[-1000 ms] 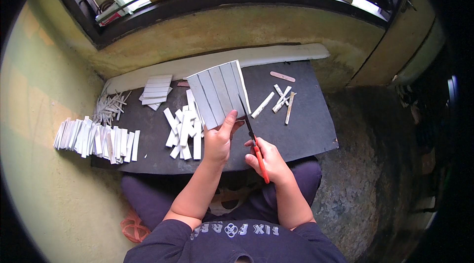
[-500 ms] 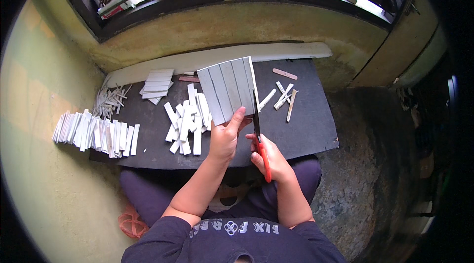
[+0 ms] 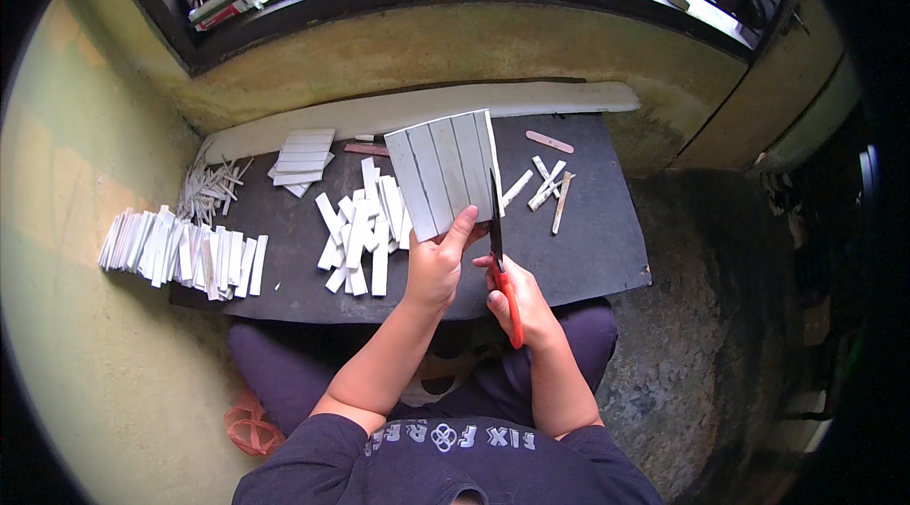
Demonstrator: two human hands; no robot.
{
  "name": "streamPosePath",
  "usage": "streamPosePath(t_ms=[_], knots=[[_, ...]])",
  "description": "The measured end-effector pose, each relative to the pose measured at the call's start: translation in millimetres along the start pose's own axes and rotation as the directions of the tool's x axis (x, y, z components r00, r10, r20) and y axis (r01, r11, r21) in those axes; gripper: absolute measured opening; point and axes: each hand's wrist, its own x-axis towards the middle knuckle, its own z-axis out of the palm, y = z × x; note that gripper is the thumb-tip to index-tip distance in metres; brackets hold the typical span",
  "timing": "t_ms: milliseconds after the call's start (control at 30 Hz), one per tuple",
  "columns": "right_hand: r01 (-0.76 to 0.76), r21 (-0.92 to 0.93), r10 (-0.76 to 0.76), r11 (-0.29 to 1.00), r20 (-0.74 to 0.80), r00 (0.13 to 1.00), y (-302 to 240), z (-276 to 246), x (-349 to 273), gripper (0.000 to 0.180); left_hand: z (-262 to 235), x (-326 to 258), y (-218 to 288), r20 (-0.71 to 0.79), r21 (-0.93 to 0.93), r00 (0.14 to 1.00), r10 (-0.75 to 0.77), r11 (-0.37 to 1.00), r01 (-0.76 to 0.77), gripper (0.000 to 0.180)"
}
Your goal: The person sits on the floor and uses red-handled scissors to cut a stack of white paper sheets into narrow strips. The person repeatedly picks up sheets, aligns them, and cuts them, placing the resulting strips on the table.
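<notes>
My left hand (image 3: 438, 268) grips the lower edge of a white foam sheet (image 3: 442, 173) marked with dark lengthwise lines, its thumb pressed on the face. Held in my right hand (image 3: 527, 301) are red-handled scissors (image 3: 510, 301), blades pointing up along the sheet's right edge. A thin strip at that edge stands slightly apart from the sheet beside the blades. Just left of the sheet lies a loose heap of white cut strips (image 3: 358, 239) on the dark board (image 3: 578, 258). My left fingers are partly hidden behind the sheet.
A long row of stacked white strips (image 3: 185, 254) stands at the left, with thin offcuts (image 3: 213, 187) behind it. More lined sheets (image 3: 303, 159) lie at the back left. Several narrow pieces (image 3: 547, 184) and a pinkish stick (image 3: 550, 142) are at the right. A long white slab (image 3: 417, 111) runs along the wall.
The sheet and both hands have shifted very slightly right in the picture. The scissors stay at the sheet's right edge, and the grips look the same.
</notes>
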Motion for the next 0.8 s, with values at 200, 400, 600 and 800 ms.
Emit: streamPosePath(t_ms=[200,400,600,800], knots=[[-0.067,0.042,0.068,0.997,-0.024,0.997,-4.9,1.6,1.9,0.076,-6.7,3.4,-3.3,0.024,0.023,0.999,-0.027,0.999,0.027,0.031],[-0.014,0.045,0.017,0.999,-0.071,0.997,-1.3,4.1,5.3,0.071,-4.7,3.5,-1.0,-0.024,0.021,1.0,-0.002,1.0,0.003,0.02],[-0.029,0.023,0.03,0.999,-0.088,0.996,3.1,6.2,7.7,0.064,-6.7,5.2,-1.8,-0.031,0.004,0.999,-0.012,1.0,0.012,0.019],[-0.049,0.012,0.05,0.999,-0.104,0.993,3.1,9.5,10.0,0.053,-9.5,6.3,-0.8,-0.036,-0.009,0.999,-0.015,1.0,0.014,0.02]])
